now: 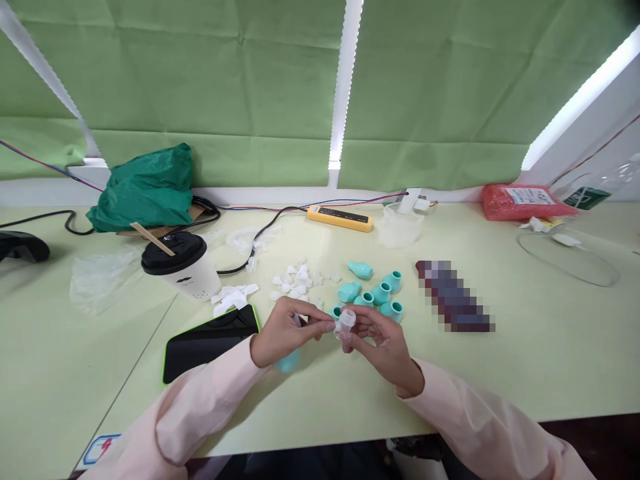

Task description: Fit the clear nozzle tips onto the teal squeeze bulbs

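A small translucent plastic part (345,321) with a round open top is between my two hands, above the table. My right hand (377,337) has its thumb and fingers closed around it. My left hand (293,328) pinches at its left side with thumb and forefinger; what exactly sits between those tips is too small to tell. Just beyond the hands lie several teal hollow bottle-shaped pieces (381,293), some with their round openings showing. Another teal piece (288,361) is partly hidden under my left hand. A scatter of small white pieces (299,280) lies beyond my left hand.
Left of the hands are a black phone (210,343) with a green edge, crumpled tissue (234,298) and a lidded paper cup (187,267). Behind are a green bag (145,190), a yellow power strip (340,219) and a red package (525,202). A blurred-out object (453,297) lies right.
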Action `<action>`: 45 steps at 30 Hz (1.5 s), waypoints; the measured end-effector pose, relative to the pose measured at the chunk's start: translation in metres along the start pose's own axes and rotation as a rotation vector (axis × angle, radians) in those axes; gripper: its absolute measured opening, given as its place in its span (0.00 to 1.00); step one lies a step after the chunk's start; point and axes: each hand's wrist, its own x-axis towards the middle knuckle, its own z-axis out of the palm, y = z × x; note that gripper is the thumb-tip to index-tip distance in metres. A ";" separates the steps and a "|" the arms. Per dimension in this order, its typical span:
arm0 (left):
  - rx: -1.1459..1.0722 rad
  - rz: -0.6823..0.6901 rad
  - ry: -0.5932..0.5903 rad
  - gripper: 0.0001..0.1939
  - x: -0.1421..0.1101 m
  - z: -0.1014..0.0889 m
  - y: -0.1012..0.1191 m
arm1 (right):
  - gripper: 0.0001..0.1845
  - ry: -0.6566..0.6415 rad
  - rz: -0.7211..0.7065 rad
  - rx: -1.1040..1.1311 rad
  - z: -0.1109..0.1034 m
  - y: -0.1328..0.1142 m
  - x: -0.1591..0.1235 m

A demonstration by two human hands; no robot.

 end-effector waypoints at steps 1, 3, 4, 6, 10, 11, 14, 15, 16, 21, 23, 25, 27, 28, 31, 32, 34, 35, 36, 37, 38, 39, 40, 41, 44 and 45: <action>0.027 -0.011 -0.027 0.09 0.001 -0.002 0.001 | 0.14 -0.009 0.000 -0.020 0.000 0.000 0.000; 0.160 0.052 -0.048 0.09 0.000 -0.004 0.004 | 0.14 -0.024 -0.005 -0.061 0.000 0.000 -0.001; 0.248 0.119 -0.049 0.09 -0.001 -0.005 0.005 | 0.14 -0.025 -0.016 -0.080 0.000 0.001 -0.001; 0.413 0.271 -0.054 0.09 -0.003 -0.006 0.007 | 0.14 -0.026 -0.049 -0.117 0.000 0.001 0.000; 0.514 0.352 -0.070 0.07 -0.007 -0.001 0.006 | 0.14 -0.013 -0.151 -0.222 0.002 0.000 0.000; 0.498 0.340 -0.044 0.05 -0.008 0.002 0.005 | 0.14 0.016 -0.195 -0.275 0.003 0.000 -0.001; 0.506 0.367 0.131 0.04 -0.011 0.009 0.001 | 0.14 0.148 -0.343 -0.514 0.004 -0.002 -0.004; 0.541 0.398 0.214 0.04 -0.011 0.011 -0.001 | 0.13 0.207 -0.386 -0.595 0.002 -0.003 -0.005; 0.583 0.423 0.295 0.04 -0.011 0.011 -0.003 | 0.13 0.276 -0.421 -0.662 0.000 -0.005 -0.004; 0.809 0.192 0.348 0.07 0.003 0.000 -0.015 | 0.14 0.463 -0.451 -0.825 -0.028 -0.021 0.018; 0.906 0.025 0.196 0.10 0.012 -0.005 -0.022 | 0.14 0.289 -0.375 -0.951 -0.037 -0.027 0.035; 0.957 -0.070 0.091 0.12 0.020 -0.007 -0.029 | 0.15 0.122 -0.297 -1.099 -0.040 -0.029 0.052; 0.964 -0.093 0.068 0.11 0.025 -0.005 -0.036 | 0.16 -0.030 -0.259 -1.246 -0.037 -0.026 0.065; 0.959 -0.091 0.072 0.11 0.026 -0.004 -0.038 | 0.16 -0.104 -0.252 -1.299 -0.034 -0.023 0.070; 0.949 -0.086 0.085 0.11 0.029 -0.001 -0.043 | 0.17 -0.260 -0.236 -1.402 -0.023 -0.011 0.077; 0.942 -0.079 0.097 0.12 0.029 -0.001 -0.043 | 0.17 -0.295 -0.224 -1.420 -0.020 -0.008 0.079; 0.860 -0.047 0.156 0.13 0.030 -0.003 -0.041 | 0.18 -0.326 -0.199 -1.436 -0.017 -0.003 0.081; 0.770 -0.027 0.205 0.13 0.030 -0.005 -0.039 | 0.19 -0.315 -0.200 -1.430 -0.017 -0.003 0.081; 0.643 -0.008 0.266 0.13 0.029 -0.007 -0.036 | 0.20 -0.283 -0.215 -1.409 -0.017 -0.003 0.081; 0.483 0.009 0.337 0.12 0.029 -0.010 -0.033 | 0.20 -0.232 -0.244 -1.367 -0.018 -0.005 0.079; 0.302 0.025 0.412 0.11 0.028 -0.012 -0.028 | 0.18 -0.170 -0.286 -1.301 -0.018 -0.007 0.076; 0.117 0.044 0.485 0.09 0.026 -0.013 -0.022 | 0.17 -0.110 -0.332 -1.212 -0.017 -0.011 0.070; -0.066 0.069 0.553 0.08 0.024 -0.013 -0.015 | 0.16 -0.062 -0.368 -1.106 -0.016 -0.015 0.063; -0.237 0.099 0.613 0.06 0.021 -0.013 -0.007 | 0.16 -0.024 -0.401 -0.991 -0.013 -0.020 0.054; -0.605 0.163 0.693 0.04 0.010 -0.003 0.021 | 0.22 -0.086 -0.350 -0.757 0.000 -0.034 0.024; -0.682 0.156 0.675 0.05 0.006 0.002 0.029 | 0.25 -0.116 -0.300 -0.710 0.005 -0.038 0.015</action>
